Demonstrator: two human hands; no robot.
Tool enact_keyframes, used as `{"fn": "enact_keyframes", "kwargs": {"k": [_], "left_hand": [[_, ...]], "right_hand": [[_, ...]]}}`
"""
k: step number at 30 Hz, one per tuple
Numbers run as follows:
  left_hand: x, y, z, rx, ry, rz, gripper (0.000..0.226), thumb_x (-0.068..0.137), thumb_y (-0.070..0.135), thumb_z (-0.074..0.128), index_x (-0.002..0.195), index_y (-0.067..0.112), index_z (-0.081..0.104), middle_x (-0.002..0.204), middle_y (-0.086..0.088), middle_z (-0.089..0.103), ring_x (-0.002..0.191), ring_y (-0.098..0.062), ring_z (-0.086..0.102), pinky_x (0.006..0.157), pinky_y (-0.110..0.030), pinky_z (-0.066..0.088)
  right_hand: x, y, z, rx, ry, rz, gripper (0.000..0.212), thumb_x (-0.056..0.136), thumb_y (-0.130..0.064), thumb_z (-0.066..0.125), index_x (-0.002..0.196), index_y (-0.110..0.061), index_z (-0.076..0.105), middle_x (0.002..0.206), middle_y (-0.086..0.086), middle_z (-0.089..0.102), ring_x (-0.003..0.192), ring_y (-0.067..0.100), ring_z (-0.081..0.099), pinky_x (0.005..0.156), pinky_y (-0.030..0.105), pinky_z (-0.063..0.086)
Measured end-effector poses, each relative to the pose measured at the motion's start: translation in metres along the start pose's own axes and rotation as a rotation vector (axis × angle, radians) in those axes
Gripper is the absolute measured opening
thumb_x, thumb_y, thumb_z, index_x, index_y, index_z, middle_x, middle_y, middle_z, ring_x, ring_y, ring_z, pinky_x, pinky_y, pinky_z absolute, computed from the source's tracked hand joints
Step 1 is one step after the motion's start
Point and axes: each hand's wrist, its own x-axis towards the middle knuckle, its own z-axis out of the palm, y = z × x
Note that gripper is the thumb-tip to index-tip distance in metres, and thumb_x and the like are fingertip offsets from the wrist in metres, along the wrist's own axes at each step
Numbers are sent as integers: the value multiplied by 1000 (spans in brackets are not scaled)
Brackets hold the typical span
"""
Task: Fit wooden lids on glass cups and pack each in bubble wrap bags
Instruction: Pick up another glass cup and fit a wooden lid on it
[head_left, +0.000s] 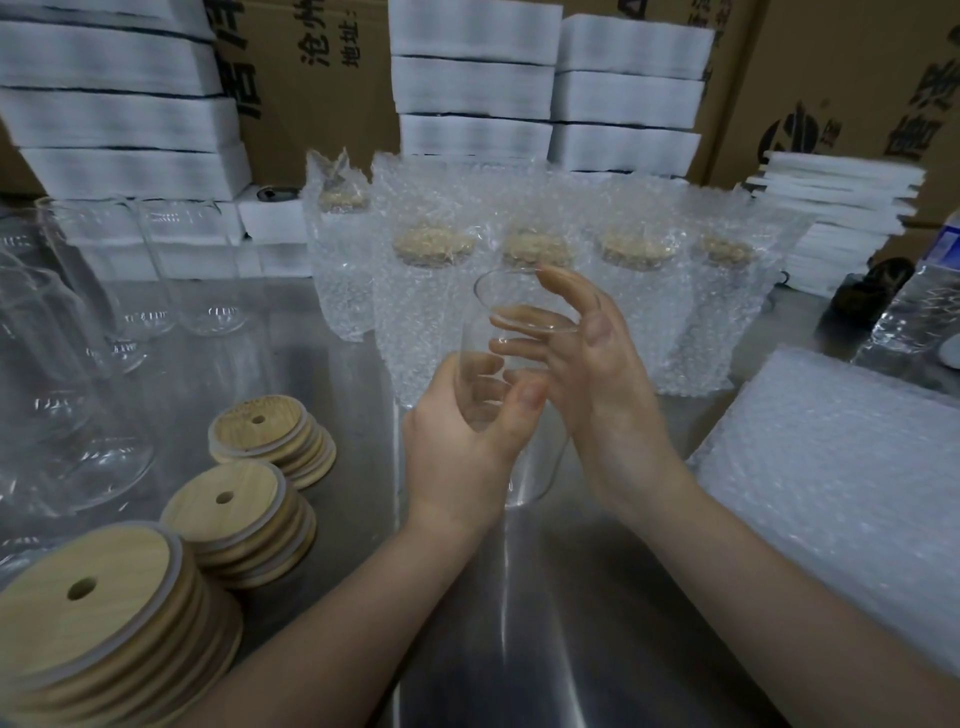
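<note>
Brushed steel table (545, 597), with printed cardboard boxes (311, 78) and stacked white foam slabs (472, 78) walling the back. Over the middle of the table, the left hand (457, 441) grips the lower body of a clear, smooth-walled glass cup (506, 304), with the thumb curled across the front and the fingers seen through the glass. The cup is held clear of the table, its round mouth open with no lid on it. The right hand (587, 358) holds nothing; its fingers are straight and spread, lying along the cup's upper side near the rim.

Behind the hands stand five packed cups (426, 291), each in a knobbly bubble wrap bag with a pale wooden disc showing through. To the left lie three stacks of wooden lids (239, 525), round, grained, each pierced by a small hole and edged with a pale ring. Beyond them stand several bare glass cups (156, 270); their number is hard to tell. On the right sits one flat pile of bubble wrap bags (831, 467), and behind it a crinkled plastic water bottle (919, 301).
</note>
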Motion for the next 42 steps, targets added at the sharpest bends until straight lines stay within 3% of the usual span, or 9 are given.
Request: {"fn": "enact_keyframes", "kwargs": {"k": [5,8,10,16,21,26,30,39,42], "left_hand": [[5,-3,-6,172,17,55,65,57,75,52,97,25,60,85,8,70,80,3,66,71,-15,49],[6,-2,-8,319,32,76,75,51,77,55,105,25,61,92,12,68,86,-2,66,79,-29,54],[8,-1,-10,422,37,113,88,48,79,56,117,25,58,101,13,66,94,-9,66,84,-35,54],[7,0,-12,590,50,232,102,53,82,54,133,19,53,118,3,62,112,-17,58,89,-33,48],[11,-7,-12,782,74,368,99,59,83,56,130,15,58,117,-7,63,109,-27,59,90,-44,48],[11,-14,-11,874,126,499,93,61,79,62,128,15,57,120,-13,61,111,-32,59,88,-47,47],[11,-17,-11,921,134,564,83,68,78,56,128,23,39,124,-17,59,115,-37,57,90,-51,46],[11,-21,-9,995,151,643,78,70,73,63,124,22,39,134,-15,57,128,-38,51,97,-56,43],[12,-23,-9,980,162,675,78,70,71,66,124,21,40,134,-16,57,129,-39,49,96,-60,42]], "right_hand": [[-2,-1,0,37,-14,-14,78,61,-68,76,122,-24,53,119,10,65,114,28,63,95,42,53],[-3,-2,-3,7,14,-36,68,65,-30,87,120,-14,50,118,8,62,113,27,62,96,37,53],[-3,-4,-6,-53,38,-39,55,70,-14,73,120,-10,52,122,6,60,115,26,60,93,32,53],[-2,-4,-8,-147,113,-42,46,68,-20,71,112,-19,58,111,-4,61,98,2,63,78,23,56],[-3,-2,-8,-128,191,27,40,73,-25,81,106,-17,59,110,6,64,98,16,70,89,47,57],[-2,-2,-5,-52,280,52,24,79,-15,74,98,-14,59,106,15,67,93,20,69,84,40,57],[-1,-5,-5,-7,323,97,12,88,-4,66,89,-12,58,105,22,68,92,25,67,83,43,57],[6,-4,-15,177,340,190,30,87,-1,59,62,-18,58,93,12,76,89,26,73,78,41,57],[9,-2,-21,300,335,248,20,87,1,55,78,-16,53,90,15,75,85,27,73,80,43,58]]}}
